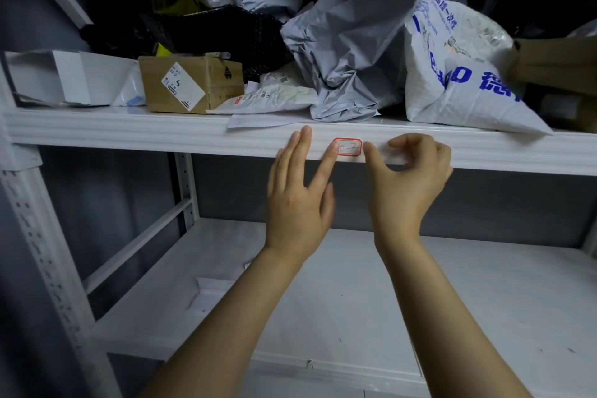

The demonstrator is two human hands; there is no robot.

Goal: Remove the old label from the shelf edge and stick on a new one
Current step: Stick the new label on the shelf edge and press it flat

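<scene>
Shelf edge (161, 134): white ribbed metal strip running the full width of the view, bare to the left of the hands and bare again to the right of them. Open room: a wide gap below the edge down to the lower shelf (420, 294), which is white and nearly bare, with scraps of paper (206, 292) near its left side; both forearms rise through this gap. Frame: perforated white upright (35, 245) at the left, a second upright (184, 184) further back, grey wall behind. Upper shelf: crowded to its front edge, with a white box (64, 77) at the left, a cardboard box (190, 84) bearing a white sticker, flat mailers (268, 100), a crumpled grey bag (352, 52) and a white bag (458, 74) with blue print overhanging the edge on the right; black bags behind. Label (348, 147): small, white, red-bordered, handwritten, stuck flat on the shelf edge at mid-width. Left hand (298, 200): grip spread, fingers straight, index tip resting on the label's left end, other fingertips against the edge further left. Right hand (408, 178): grip curled, thumb tip at the label's right end, bent fingers against the edge just right of it; cannot tell whether it pinches anything.
</scene>
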